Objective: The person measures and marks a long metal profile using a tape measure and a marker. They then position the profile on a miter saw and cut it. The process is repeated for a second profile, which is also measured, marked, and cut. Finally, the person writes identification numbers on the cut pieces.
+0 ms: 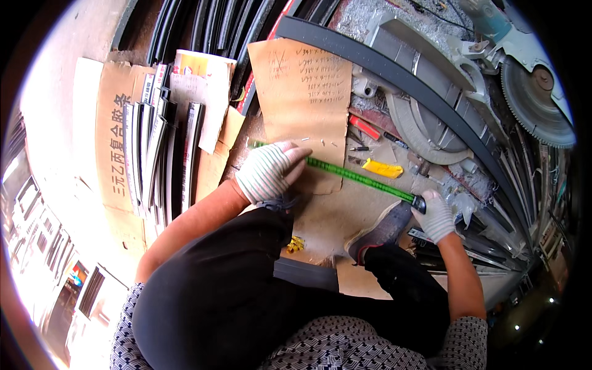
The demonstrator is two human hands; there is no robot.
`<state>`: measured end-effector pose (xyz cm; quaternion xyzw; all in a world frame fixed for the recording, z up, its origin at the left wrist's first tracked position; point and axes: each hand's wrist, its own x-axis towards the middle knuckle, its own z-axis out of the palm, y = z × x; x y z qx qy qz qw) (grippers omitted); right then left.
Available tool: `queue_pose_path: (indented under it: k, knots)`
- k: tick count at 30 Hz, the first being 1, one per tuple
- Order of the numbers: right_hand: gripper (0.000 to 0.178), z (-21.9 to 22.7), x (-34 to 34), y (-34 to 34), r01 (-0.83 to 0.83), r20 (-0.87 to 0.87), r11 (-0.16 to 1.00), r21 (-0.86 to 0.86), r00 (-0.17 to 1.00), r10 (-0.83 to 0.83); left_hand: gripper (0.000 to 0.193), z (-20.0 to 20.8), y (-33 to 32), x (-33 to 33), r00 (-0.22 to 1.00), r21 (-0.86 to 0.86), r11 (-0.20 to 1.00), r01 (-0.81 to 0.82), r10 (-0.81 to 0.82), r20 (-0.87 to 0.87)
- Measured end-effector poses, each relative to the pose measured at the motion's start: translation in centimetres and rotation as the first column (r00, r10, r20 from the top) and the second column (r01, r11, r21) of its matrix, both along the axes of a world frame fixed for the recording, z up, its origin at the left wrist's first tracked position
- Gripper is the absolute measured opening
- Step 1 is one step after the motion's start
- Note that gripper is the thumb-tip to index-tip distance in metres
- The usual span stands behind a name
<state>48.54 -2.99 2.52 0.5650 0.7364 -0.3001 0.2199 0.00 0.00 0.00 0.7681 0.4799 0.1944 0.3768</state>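
A tape measure's green blade [361,179] stretches between my hands, above the floor and the lower edge of a brown cardboard sheet [299,92]. My left hand [268,171], in a striped white glove, is closed on the blade near its free end, which pokes out past the glove. My right hand [436,216], gloved too, grips the dark case [419,204] at the other end; part of the case is hidden by the fingers. Handwritten lines cover the cardboard's upper part. Just beyond the blade lies a yellow-handled knife [382,168], with a red-handled tool [365,127] farther off.
A miter saw with a round toothed blade [536,102] stands at the far right. Before it curves a long dark profile bar [394,71]. Bundled black strips [157,154] lie on cardboard at left. My shoe [385,231] is below the tape; yellow bits [296,244] lie nearby.
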Motion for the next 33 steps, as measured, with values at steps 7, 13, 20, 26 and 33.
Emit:
queue_pose_path:
  k: [7, 13, 20, 26, 33]
  knots:
    - [0.052, 6.1, 1.9, 3.4, -0.084, -0.144, 0.966, 0.244, 0.982, 0.121, 0.036, 5.5, 4.0, 1.4, 0.975, 0.203, 0.964, 0.17, -0.194, 0.105]
    - [0.057, 7.4, 3.5, 7.5, 0.026, -0.189, 0.854, 0.519, 0.978, 0.085, 0.047, 8.8, 10.3, 3.2, 0.967, 0.417, 0.879, 0.233, -0.254, -0.005]
    - [0.047, 7.3, 5.6, 12.7, 0.092, -0.109, 0.806, 0.584, 0.993, -0.035, 0.045, 8.6, 16.0, 4.1, 0.945, 0.495, 0.808, 0.319, -0.229, -0.235]
    - [0.046, 6.8, 5.4, 14.4, 0.151, -0.122, 0.822, 0.55, 0.987, -0.1, 0.051, 6.7, 18.2, 5.2, 0.909, 0.51, 0.755, 0.412, -0.304, -0.285]
    - [0.045, 6.0, 4.5, 15.3, 0.123, -0.124, 0.823, 0.554, 0.99, -0.064, 0.054, 5.8, 20.0, 6.4, 0.904, 0.471, 0.785, 0.402, -0.259, -0.34]
